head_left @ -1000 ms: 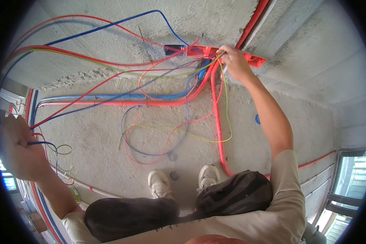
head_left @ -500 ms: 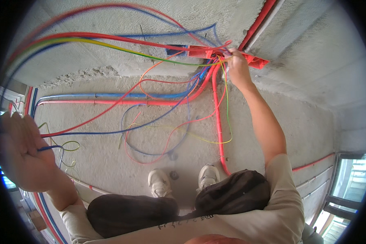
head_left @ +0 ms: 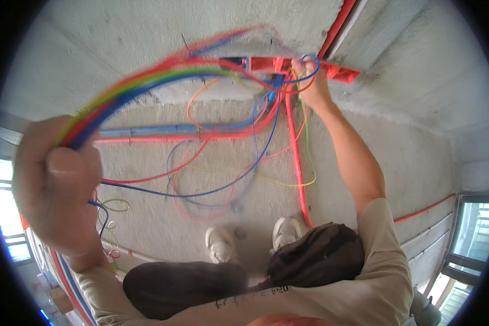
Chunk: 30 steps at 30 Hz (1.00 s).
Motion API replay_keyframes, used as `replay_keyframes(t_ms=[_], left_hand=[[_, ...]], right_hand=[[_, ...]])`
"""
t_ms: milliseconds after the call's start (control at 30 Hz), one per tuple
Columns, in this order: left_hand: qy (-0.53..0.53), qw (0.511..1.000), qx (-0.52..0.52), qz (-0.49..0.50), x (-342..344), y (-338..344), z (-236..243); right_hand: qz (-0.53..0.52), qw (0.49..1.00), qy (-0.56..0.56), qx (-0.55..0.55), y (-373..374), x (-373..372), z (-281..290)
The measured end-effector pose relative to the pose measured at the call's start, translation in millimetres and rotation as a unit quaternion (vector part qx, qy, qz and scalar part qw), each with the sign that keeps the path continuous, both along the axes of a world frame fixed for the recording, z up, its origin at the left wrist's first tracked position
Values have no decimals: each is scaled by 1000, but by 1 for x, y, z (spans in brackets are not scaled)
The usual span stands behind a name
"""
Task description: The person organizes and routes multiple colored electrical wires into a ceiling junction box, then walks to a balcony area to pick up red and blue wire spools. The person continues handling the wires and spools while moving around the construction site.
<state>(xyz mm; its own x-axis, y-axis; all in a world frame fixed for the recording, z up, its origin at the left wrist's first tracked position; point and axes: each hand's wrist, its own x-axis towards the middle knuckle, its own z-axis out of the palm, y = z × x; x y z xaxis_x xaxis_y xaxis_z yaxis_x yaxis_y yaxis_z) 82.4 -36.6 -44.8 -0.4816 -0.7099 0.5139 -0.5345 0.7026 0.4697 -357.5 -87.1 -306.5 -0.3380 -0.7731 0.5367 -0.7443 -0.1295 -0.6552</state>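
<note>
My left hand (head_left: 57, 185), large at the left, is closed round a bundle of electrical wires (head_left: 146, 87), red, blue and yellow-green. The bundle arches from it towards the red junction boxes (head_left: 263, 65) in the wall's base; motion blurs part of it. My right hand (head_left: 311, 87) is closed on wires beside those boxes, its fingertips partly hidden. Round its fingers curls a blue wire loop (head_left: 316, 61). More thin wires hang in loose loops below, among them a blue wire (head_left: 223, 191) and a red wire (head_left: 146, 179) running back near my left hand.
Blue conduit (head_left: 163, 130) and red conduit (head_left: 152, 139) run along the wall's foot to the left. A red pipe (head_left: 295, 157) crosses the concrete floor (head_left: 358, 179) towards my knee. My shoes (head_left: 221, 243) stand near the loose wires. Windows (head_left: 475, 228) are at the right.
My left hand has moved up and right, and its wire bundle now arches closer together. At the boxes, a blue loop now curls round my right hand, which stays nearly in place.
</note>
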Motion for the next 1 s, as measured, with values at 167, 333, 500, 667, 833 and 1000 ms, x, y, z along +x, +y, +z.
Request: replay_keyframes(t_ms=[167, 333, 500, 667, 833, 1000], left_hand=[[-35, 996, 84, 25, 24, 3, 21], [-6, 978, 192, -75, -65, -12, -5], [57, 959, 273, -47, -67, -5, 13], [-38, 772, 602, -203, -91, -14, -11], [-174, 981, 74, -42, -47, -20, -35], [-130, 980, -139, -65, -105, -30, 2]], right_hand=[[18, 997, -49, -57, 4, 36, 43], [-22, 997, -56, 49, 5, -5, 6], [25, 999, 9, -47, 13, 43, 61], [-32, 997, -70, 20, 3, -14, 21], [50, 998, 27, -15, -3, 7, 15], [7, 999, 51, -4, 2, 30, 23]])
